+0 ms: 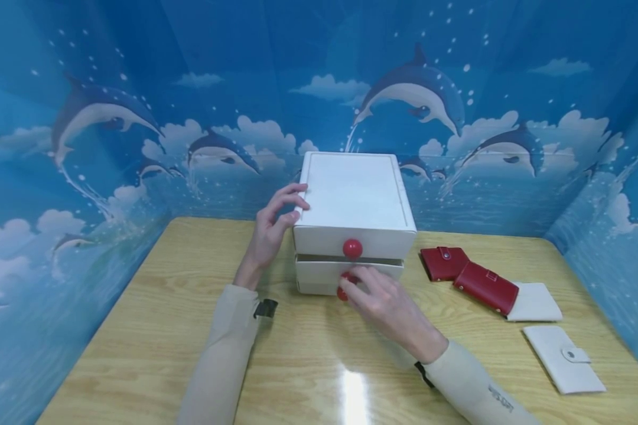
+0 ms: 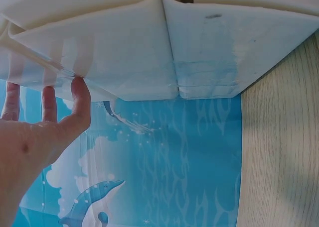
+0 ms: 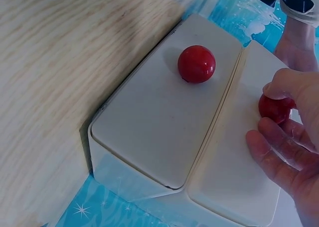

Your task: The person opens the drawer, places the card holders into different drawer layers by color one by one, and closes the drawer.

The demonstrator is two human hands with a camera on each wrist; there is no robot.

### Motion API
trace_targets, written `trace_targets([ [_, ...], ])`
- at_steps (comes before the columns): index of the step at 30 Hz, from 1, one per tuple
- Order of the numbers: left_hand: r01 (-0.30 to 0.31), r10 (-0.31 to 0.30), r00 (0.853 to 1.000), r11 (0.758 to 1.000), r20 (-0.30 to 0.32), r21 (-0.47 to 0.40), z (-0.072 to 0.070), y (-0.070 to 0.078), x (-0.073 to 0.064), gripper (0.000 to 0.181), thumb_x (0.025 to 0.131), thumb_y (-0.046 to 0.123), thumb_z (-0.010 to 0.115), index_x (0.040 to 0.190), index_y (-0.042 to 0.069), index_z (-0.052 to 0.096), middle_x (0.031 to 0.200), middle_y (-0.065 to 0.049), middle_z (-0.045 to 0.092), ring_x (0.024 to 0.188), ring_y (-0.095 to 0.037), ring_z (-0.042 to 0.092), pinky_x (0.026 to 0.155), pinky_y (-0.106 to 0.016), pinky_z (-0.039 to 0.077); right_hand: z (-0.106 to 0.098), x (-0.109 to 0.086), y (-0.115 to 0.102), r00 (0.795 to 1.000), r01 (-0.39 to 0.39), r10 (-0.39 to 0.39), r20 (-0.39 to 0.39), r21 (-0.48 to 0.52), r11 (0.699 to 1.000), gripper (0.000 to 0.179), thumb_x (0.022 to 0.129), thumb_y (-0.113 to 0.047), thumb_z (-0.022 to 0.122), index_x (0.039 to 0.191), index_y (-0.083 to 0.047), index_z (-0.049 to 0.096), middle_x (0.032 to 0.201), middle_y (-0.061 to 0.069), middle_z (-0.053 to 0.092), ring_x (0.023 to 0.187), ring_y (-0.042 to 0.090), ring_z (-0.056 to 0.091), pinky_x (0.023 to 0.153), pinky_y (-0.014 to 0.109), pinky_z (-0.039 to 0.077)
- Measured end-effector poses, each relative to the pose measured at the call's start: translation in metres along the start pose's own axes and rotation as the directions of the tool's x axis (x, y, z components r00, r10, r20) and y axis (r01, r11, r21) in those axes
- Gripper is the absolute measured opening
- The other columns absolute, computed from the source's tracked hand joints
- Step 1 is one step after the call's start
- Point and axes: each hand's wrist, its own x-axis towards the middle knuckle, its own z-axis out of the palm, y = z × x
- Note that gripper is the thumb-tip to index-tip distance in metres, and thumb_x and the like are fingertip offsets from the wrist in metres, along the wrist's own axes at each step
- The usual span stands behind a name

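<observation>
A white two-drawer box (image 1: pixel 353 189) stands on the table. Its upper drawer (image 1: pixel 319 242) has a red round knob (image 1: pixel 352 248) in full view. A narrow dark gap shows along the top of the lower drawer (image 1: pixel 313 277). My right hand (image 1: pixel 385 301) pinches the lower drawer's red knob (image 1: pixel 342 293), partly covering it. In the right wrist view, thumb and fingers are round a red knob (image 3: pixel 275 109), while another red knob (image 3: pixel 196 64) is untouched. My left hand (image 1: pixel 273 227) rests its fingertips against the box's left top edge; its fingers (image 2: pixel 79 100) look loosely bent.
Right of the box lie a small red snap wallet (image 1: pixel 444 264), a longer red wallet (image 1: pixel 486 288) and a white wallet (image 1: pixel 536 303) partly under it. Another white wallet (image 1: pixel 566 360) lies nearer the front. Dolphin-printed sheeting (image 1: pixel 234 88) stands behind the wooden table (image 1: pixel 154 330).
</observation>
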Motion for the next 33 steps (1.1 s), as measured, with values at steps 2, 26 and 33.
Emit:
trace_targets([
  [2, -0.001, 0.001, 1.0, 1.0, -0.001, -0.001, 0.0002, 0.0002, -0.0001, 0.027, 0.1, 0.02, 0.05, 0.112, 0.002, 0.066, 0.153, -0.005, 0.052, 0.152, -0.018, 0.035, 0.126, -0.058, 0.021, -0.0002, -0.0002, -0.0004, 1.0, -0.002, 0.002, -0.001, 0.002, 1.0, 0.037, 0.075, -0.008, 0.086, 0.109, -0.005, 0.072, 0.111, 0.012, 0.069, 0.093, 0.022, 0.069, 0.076, 0.029, 0.061],
  [26, 0.001, -0.001, 1.0, 1.0, -0.004, 0.012, 0.0, -0.0007, 0.0006, 0.029, 0.1, 0.023, 0.05, 0.112, 0.003, 0.067, 0.152, -0.004, 0.053, 0.151, -0.016, 0.036, 0.125, -0.059, 0.021, -0.0066, -0.0018, -0.0061, 0.999, -0.03, 0.029, 0.038, 0.017, 0.999, 0.031, 0.079, -0.01, 0.083, 0.109, -0.008, 0.074, 0.112, 0.01, 0.071, 0.096, 0.021, 0.071, 0.077, 0.029, 0.062],
  [33, -0.009, 0.009, 1.0, 1.0, -0.006, -0.003, -0.0001, -0.0014, 0.0008, 0.029, 0.099, 0.022, 0.05, 0.112, 0.001, 0.067, 0.152, -0.007, 0.053, 0.152, -0.022, 0.036, 0.126, -0.058, 0.021, -0.0082, -0.0036, -0.008, 0.999, -0.02, 0.019, 0.031, 0.022, 1.0, 0.03, 0.081, -0.01, 0.082, 0.11, -0.008, 0.074, 0.112, 0.011, 0.071, 0.099, 0.023, 0.071, 0.083, 0.032, 0.062],
])
